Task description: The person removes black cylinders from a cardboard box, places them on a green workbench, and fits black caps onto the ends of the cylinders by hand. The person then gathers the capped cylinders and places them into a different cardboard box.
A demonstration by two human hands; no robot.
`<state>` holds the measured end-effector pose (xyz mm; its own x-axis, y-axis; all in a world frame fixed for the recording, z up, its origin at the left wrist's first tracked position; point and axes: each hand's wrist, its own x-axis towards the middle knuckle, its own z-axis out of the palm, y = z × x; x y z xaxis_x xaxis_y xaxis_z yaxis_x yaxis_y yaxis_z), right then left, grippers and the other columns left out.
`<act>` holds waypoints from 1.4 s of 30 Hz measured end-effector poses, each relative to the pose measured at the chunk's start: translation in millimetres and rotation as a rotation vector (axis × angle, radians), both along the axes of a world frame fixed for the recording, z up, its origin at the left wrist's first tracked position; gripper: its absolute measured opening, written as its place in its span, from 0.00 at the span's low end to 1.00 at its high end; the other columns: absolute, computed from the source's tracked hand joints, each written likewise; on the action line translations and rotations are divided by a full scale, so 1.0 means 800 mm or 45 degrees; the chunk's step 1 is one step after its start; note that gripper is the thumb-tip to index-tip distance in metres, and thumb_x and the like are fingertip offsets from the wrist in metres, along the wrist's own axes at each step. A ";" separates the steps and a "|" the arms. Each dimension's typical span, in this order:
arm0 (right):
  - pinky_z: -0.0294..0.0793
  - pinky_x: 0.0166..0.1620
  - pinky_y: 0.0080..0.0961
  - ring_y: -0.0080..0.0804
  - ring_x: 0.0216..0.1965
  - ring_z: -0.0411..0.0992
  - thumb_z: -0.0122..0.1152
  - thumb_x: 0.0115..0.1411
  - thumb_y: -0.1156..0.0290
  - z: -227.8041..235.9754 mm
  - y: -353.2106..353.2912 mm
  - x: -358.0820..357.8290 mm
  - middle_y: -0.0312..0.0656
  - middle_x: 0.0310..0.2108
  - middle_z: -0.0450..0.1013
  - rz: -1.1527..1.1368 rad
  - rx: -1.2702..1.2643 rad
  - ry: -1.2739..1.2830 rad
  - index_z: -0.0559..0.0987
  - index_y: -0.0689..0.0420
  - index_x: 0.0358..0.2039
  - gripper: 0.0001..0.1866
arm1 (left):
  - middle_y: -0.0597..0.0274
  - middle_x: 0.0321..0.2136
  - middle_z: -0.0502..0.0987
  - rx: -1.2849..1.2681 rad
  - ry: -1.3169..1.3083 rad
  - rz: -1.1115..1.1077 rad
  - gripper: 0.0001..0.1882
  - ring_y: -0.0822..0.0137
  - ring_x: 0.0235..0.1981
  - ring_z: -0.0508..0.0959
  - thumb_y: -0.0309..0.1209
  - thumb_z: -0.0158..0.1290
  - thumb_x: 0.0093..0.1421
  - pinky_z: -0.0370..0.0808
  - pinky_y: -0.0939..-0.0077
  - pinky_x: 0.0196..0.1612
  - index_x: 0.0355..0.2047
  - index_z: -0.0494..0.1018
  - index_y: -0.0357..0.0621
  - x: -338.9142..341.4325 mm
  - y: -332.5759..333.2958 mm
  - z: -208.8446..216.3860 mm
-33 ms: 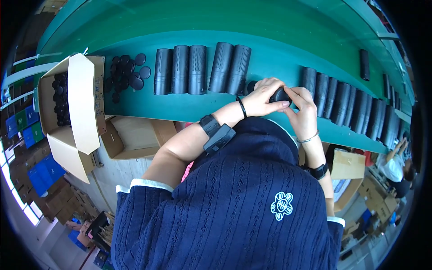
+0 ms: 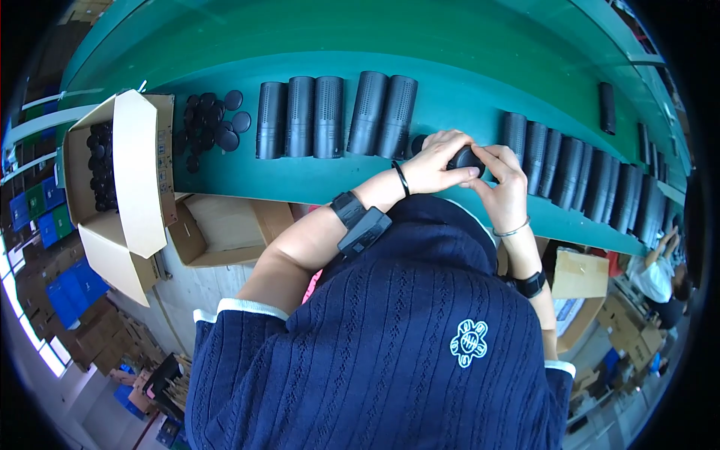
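Observation:
Both my hands meet over the green bench, right of the middle, around a black rounded piece that looks like a round cap (image 2: 466, 159). My left hand (image 2: 439, 161) curls about its left side, thumb along the near edge. On the other side, my right hand (image 2: 504, 176) grips it between thumb and fingers. What lies under the palms is hidden. Part of another black piece (image 2: 418, 144) shows just left of my left hand. Black perforated cylinders (image 2: 398, 112) lie side by side beyond my left forearm, and a row of similar cylinders (image 2: 570, 169) runs off to the right.
Loose black round caps (image 2: 214, 120) lie on the bench (image 2: 315, 176) at the left. Beside them stands an open carton (image 2: 142, 172) with more caps inside. Another open box (image 2: 225, 229) sits below the bench edge. At far right another person (image 2: 656, 274) is partly visible.

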<state>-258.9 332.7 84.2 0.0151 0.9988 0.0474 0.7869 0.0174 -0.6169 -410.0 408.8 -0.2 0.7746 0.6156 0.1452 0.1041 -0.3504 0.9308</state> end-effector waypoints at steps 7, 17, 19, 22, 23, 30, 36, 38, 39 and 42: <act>0.67 0.49 0.19 0.25 0.43 0.67 0.58 0.58 0.76 -0.055 0.006 0.015 0.37 0.40 0.69 -0.115 -0.263 1.051 0.78 0.58 0.48 0.16 | 0.47 0.48 0.68 -0.271 -0.049 -0.041 0.38 0.52 0.52 0.68 0.38 0.60 0.52 0.63 0.61 0.55 0.59 0.54 0.43 -0.009 0.003 0.007; 0.61 0.20 0.12 0.14 0.19 0.61 0.60 0.57 0.76 -0.046 0.005 0.005 0.31 0.29 0.66 -0.243 -0.423 1.203 0.80 0.55 0.45 0.14 | 0.51 0.42 0.71 -0.245 -0.061 -0.025 0.38 0.59 0.46 0.72 0.31 0.62 0.50 0.68 0.65 0.50 0.57 0.54 0.40 -0.006 0.000 0.007; 0.64 0.21 0.11 0.14 0.21 0.64 0.60 0.58 0.73 -0.048 0.006 0.010 0.30 0.29 0.66 -0.240 -0.544 1.243 0.80 0.56 0.45 0.14 | 0.51 0.42 0.71 -0.341 -0.081 -0.076 0.39 0.59 0.47 0.72 0.31 0.62 0.49 0.68 0.65 0.51 0.57 0.54 0.40 -0.007 0.005 0.010; 0.66 0.22 0.11 0.15 0.22 0.66 0.59 0.59 0.71 -0.050 0.010 0.013 0.31 0.29 0.67 -0.232 -0.592 1.342 0.80 0.57 0.45 0.13 | 0.52 0.44 0.71 -0.222 0.019 -0.082 0.41 0.60 0.49 0.71 0.32 0.64 0.48 0.67 0.65 0.52 0.58 0.53 0.41 -0.014 0.005 0.008; 0.67 0.22 0.12 0.16 0.20 0.66 0.59 0.60 0.70 -0.050 0.008 0.012 0.31 0.28 0.67 -0.238 -0.599 1.383 0.80 0.55 0.45 0.13 | 0.52 0.45 0.70 -0.268 -0.008 -0.064 0.41 0.59 0.49 0.70 0.32 0.64 0.48 0.66 0.65 0.53 0.58 0.53 0.41 -0.016 0.003 0.006; 0.66 0.21 0.12 0.14 0.19 0.65 0.58 0.61 0.69 -0.045 -0.007 0.009 0.33 0.29 0.69 -0.114 -0.490 1.183 0.80 0.56 0.45 0.12 | 0.50 0.50 0.67 -0.304 -0.010 -0.078 0.37 0.56 0.52 0.68 0.33 0.62 0.50 0.63 0.63 0.57 0.57 0.55 0.41 -0.016 -0.009 0.018; 0.64 0.20 0.11 0.13 0.18 0.65 0.57 0.62 0.66 -0.054 0.001 0.007 0.34 0.28 0.74 -0.335 -0.289 1.067 0.81 0.57 0.42 0.12 | 0.51 0.46 0.68 -0.231 -0.054 -0.047 0.35 0.58 0.50 0.69 0.33 0.61 0.51 0.66 0.65 0.53 0.55 0.56 0.40 0.000 0.009 0.019; 0.64 0.20 0.11 0.13 0.17 0.66 0.58 0.61 0.65 -0.056 0.002 0.006 0.32 0.19 0.73 -0.467 -0.376 1.292 0.81 0.57 0.41 0.12 | 0.52 0.49 0.66 -0.324 0.132 0.014 0.35 0.58 0.53 0.67 0.33 0.61 0.53 0.64 0.65 0.56 0.57 0.55 0.40 -0.005 0.012 0.015; 0.64 0.20 0.11 0.13 0.18 0.67 0.59 0.61 0.66 -0.057 -0.004 0.007 0.32 0.21 0.73 -0.415 -0.416 1.301 0.81 0.58 0.40 0.11 | 0.52 0.49 0.66 -0.199 0.109 -0.075 0.36 0.57 0.55 0.66 0.33 0.60 0.53 0.62 0.65 0.58 0.58 0.54 0.40 -0.009 0.006 0.012; 0.64 0.23 0.12 0.15 0.21 0.66 0.64 0.56 0.71 -0.058 -0.014 0.018 0.30 0.26 0.70 -0.202 -0.409 1.300 0.82 0.60 0.37 0.09 | 0.51 0.50 0.65 -0.218 0.117 -0.249 0.41 0.56 0.60 0.62 0.34 0.60 0.53 0.56 0.63 0.62 0.62 0.50 0.42 -0.017 -0.005 0.008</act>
<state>-244.6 321.9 38.2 0.0293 0.9455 -0.3243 -0.1220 -0.3187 -0.9400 -423.5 404.8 6.4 0.8862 0.4626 -0.0243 0.1365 -0.2107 0.9680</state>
